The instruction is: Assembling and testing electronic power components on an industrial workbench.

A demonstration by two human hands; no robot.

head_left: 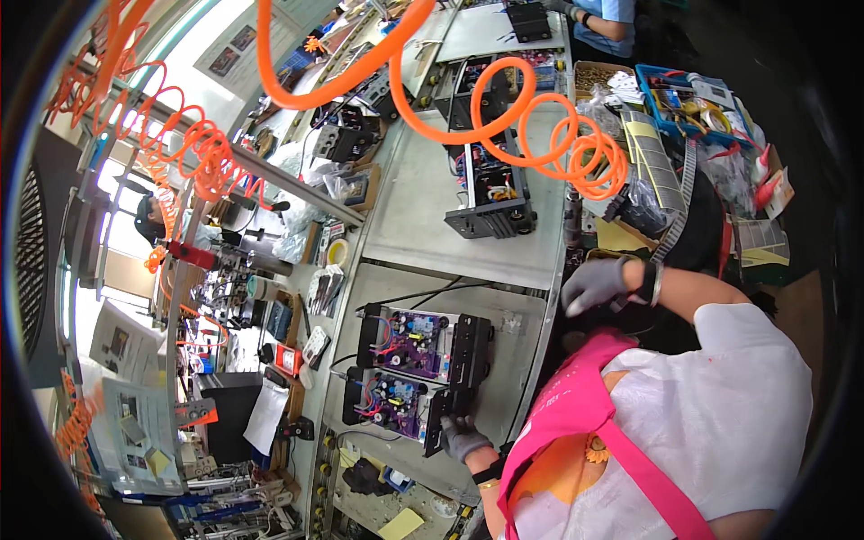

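Observation:
Two black-framed electronic units (412, 346) with exposed purple circuit boards and coloured wires lie side by side on the grey work surface (517, 328). My left hand (463, 438), in a grey glove, grips the end of the black panel of the nearer electronic unit (396, 402). Some of its fingertips are hidden against the panel. My right hand (598, 286), gloved too, hangs over the bench edge, apart from both units. Its fingers are bent loosely with nothing visible in them. Farther along the line stands another open black unit (493, 193).
Orange coiled air hoses (504, 117) hang over the line. Past my right hand sit a blue bin (688, 103) of parts and tools, and plastic bags. Tape, a red box (288, 360) and papers line the opposite side. A co-worker's arm (607, 25) shows at the far end.

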